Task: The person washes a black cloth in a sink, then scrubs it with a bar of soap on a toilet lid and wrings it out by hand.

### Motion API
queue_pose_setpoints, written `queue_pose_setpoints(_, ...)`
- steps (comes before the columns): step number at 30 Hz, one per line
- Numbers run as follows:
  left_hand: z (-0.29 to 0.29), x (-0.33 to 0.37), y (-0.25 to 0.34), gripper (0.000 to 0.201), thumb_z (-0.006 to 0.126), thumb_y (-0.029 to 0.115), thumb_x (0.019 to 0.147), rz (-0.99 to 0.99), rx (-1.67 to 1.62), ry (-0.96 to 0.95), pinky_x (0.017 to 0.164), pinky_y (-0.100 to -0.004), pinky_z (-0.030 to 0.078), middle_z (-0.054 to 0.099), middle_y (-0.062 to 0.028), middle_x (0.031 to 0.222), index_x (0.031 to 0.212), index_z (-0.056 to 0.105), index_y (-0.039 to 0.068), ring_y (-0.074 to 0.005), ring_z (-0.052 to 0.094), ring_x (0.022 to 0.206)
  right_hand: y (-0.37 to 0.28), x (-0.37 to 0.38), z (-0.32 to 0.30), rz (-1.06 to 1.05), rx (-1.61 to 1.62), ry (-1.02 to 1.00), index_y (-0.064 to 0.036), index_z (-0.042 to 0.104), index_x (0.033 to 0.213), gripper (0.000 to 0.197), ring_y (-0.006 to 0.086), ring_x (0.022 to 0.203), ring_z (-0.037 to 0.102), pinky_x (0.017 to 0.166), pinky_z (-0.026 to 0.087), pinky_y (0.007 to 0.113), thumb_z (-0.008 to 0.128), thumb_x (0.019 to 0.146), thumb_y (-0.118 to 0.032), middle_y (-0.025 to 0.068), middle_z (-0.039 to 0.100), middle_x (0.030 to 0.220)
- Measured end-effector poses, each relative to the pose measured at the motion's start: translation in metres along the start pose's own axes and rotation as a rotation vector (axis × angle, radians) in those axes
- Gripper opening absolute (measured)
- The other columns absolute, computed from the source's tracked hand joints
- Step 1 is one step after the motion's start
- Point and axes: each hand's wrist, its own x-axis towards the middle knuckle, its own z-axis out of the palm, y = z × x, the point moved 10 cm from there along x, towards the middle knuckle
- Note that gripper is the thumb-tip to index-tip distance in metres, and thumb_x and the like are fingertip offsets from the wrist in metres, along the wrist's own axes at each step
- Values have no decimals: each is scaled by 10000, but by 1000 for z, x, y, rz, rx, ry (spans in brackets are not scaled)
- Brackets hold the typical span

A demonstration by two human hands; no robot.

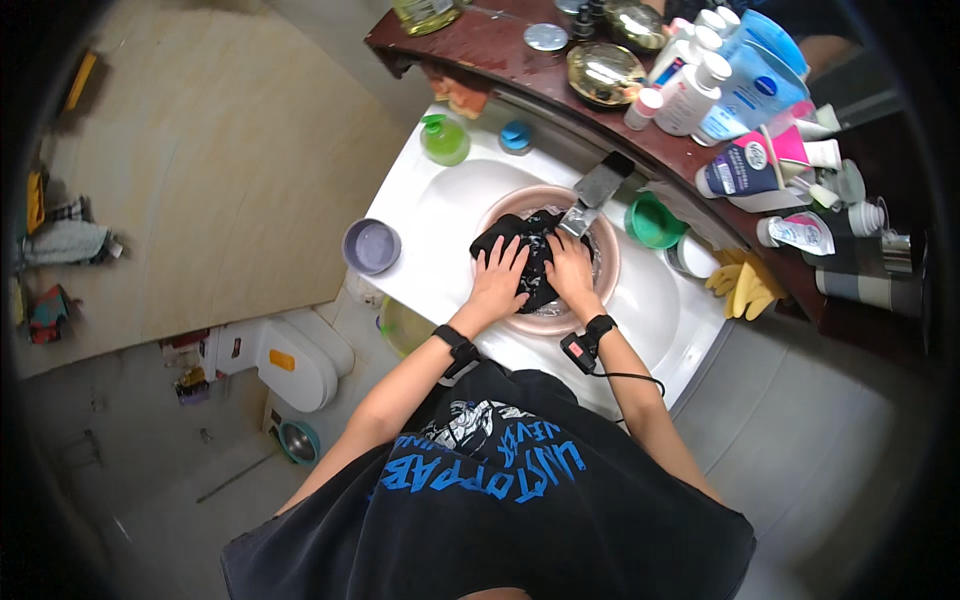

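From the head view, my left hand (498, 277) lies flat, fingers spread, pressing on the dark wet cloth (528, 250) inside the pink basin (608, 262). My right hand (572, 272) presses the same cloth just beside it, fingers spread too. The basin sits in the white sink (440, 200); the tap (597, 187) hangs over the basin's far rim, a green cup (652, 221) just right of the basin, a purple bowl (371, 246) well left.

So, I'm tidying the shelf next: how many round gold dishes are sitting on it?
2. One gold dish sits on the dark wooden shelf behind the tap; the other gold dish lies beyond it near the top edge, partly cut off. Bottles may hide more.
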Motion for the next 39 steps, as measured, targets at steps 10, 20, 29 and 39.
queue_pose_setpoints(10,75,25,-16,1224,820,465,463,-56,113,-159,997,-664,89,72,-162,1478,1432,145,140,-432,30,1341,38,-27,50,142,-67,-306,-173,337,1365,930,382,1345,114,1066,105,557,758,590,-468,160,165,1461)
queue_pose_setpoints(20,123,52,-29,1117,726,617,535,29,292,-525,1039,-591,114,306,-149,1391,1414,227,141,-384,198,1311,66,-34,121,274,-204,-516,-136,410,1329,700,377,1333,164,1076,14,573,604,743,-467,158,275,1419)
queue_pose_setpoints(29,146,53,-40,1203,749,568,535,18,222,-595,1062,-582,68,169,-144,1480,1450,81,161,-407,75,1357,62,-33,124,337,-134,-656,-119,298,1400,790,370,1369,50,1070,-60,575,462,797,-601,162,206,1466)
queue_pose_setpoints(39,139,56,-45,758,598,347,783,50,271,-510,1034,-608,117,208,-128,1468,1421,234,159,-417,104,1349,46,-19,99,317,-169,-604,-140,102,1446,1025,399,1335,158,1070,55,570,622,688,-593,203,241,1433)
